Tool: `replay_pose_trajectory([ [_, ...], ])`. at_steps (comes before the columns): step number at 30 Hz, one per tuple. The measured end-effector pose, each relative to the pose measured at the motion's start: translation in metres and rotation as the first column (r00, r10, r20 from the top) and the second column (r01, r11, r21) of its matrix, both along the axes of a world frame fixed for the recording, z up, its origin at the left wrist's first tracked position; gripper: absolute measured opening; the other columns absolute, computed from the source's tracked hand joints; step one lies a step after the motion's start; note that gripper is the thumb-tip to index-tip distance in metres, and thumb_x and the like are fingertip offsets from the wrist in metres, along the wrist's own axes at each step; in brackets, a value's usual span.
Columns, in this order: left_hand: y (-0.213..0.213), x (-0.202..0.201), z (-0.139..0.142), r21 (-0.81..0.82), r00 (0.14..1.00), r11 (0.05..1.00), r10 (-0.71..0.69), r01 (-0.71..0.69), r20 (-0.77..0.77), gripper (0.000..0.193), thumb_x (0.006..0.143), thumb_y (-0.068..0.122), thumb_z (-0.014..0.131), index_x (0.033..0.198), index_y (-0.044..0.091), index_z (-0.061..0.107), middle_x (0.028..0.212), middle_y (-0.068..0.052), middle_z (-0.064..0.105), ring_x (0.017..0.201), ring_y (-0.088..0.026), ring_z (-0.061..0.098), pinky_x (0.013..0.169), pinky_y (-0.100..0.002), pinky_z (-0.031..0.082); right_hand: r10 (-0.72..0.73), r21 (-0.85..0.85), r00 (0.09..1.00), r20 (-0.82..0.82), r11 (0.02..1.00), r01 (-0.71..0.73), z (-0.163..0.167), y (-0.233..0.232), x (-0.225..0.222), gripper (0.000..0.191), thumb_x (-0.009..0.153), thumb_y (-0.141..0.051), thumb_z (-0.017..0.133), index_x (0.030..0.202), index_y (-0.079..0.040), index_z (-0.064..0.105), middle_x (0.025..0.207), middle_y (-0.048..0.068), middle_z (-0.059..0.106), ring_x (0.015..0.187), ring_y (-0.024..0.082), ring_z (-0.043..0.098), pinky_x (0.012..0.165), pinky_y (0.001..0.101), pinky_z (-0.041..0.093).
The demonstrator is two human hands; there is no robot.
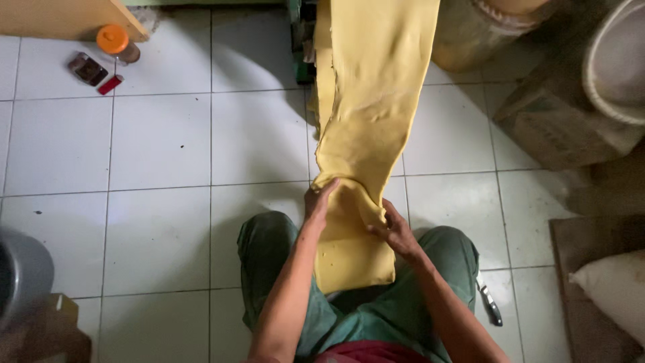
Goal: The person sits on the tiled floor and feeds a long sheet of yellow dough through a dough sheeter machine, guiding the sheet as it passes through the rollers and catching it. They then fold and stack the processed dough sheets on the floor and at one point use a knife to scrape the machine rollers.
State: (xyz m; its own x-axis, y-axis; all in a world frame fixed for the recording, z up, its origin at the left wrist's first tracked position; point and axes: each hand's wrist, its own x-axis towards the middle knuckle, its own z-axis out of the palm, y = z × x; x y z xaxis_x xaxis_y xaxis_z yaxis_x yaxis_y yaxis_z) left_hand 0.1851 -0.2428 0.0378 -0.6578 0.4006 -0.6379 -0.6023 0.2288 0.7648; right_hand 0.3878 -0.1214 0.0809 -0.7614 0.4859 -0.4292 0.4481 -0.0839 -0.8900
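Dough (366,114): long yellow sheet, soft, matte, ragged left edge, hanging down to my knees. White tile floor (161,141) open on left. My left hand (318,204), right hand (395,230) pinching sheet's edges.

A single head-worn camera looks steeply down, close over the lap, onto the tiled floor (161,141)

Your dough sheet (366,121) runs off the top edge, so its source is hidden. Your right hand (396,232) has its fingers tucked behind the dough. The pale bucket (615,60) and white sack (615,289) are cut off at right.
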Motion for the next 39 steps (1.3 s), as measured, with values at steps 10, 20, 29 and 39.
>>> replay_pose_trajectory([
  [10,-0.024,-0.024,0.022,0.365,0.982,0.916,-0.125,0.168,-0.139,0.057,0.087,0.033,0.076,0.137,0.011,0.060,0.124,-0.004,0.073,0.112,-0.014,0.066,0.098,-0.028,0.051,0.053,-0.248,0.986,-0.159,0.964,-0.092,0.035,0.060,-0.057,0.065,0.085,-0.012,0.074,0.145,-0.005,0.050,0.133,0.011,0.065,0.122,0.023,0.062,0.103,0.0401,0.050],
  [20,-0.010,-0.003,-0.062,0.196,0.970,0.951,-0.225,0.239,-0.090,0.051,0.084,0.041,0.083,0.114,0.000,0.077,0.097,-0.006,0.075,0.079,-0.013,0.063,0.068,-0.030,0.051,-0.091,-0.188,0.994,0.064,0.977,0.101,-0.025,0.070,-0.054,0.063,0.098,-0.037,0.073,0.138,0.009,0.059,0.119,0.017,0.065,0.107,0.028,0.058,0.088,0.0434,0.049],
  [29,0.058,-0.109,-0.044,0.158,0.782,0.982,0.178,-0.103,-0.597,0.053,0.097,0.039,0.063,0.139,0.006,0.059,0.141,-0.017,0.063,0.126,-0.031,0.063,0.103,-0.040,0.053,-0.307,-0.070,0.952,0.000,0.949,0.306,-0.004,0.138,-0.127,0.057,0.105,-0.050,0.054,0.140,-0.006,0.056,0.128,0.009,0.063,0.112,0.023,0.060,0.090,0.0404,0.054],
  [39,0.158,-0.187,0.010,0.159,0.936,0.987,0.031,0.027,-0.351,0.075,0.079,0.005,0.054,0.152,0.016,0.044,0.116,-0.017,0.066,0.097,-0.039,0.066,0.081,-0.049,0.052,-0.278,-0.318,0.801,-0.530,0.941,0.116,0.041,0.201,-0.230,0.051,0.102,-0.023,0.062,0.147,0.000,0.050,0.135,0.014,0.064,0.118,0.027,0.064,0.097,0.0412,0.057],
])
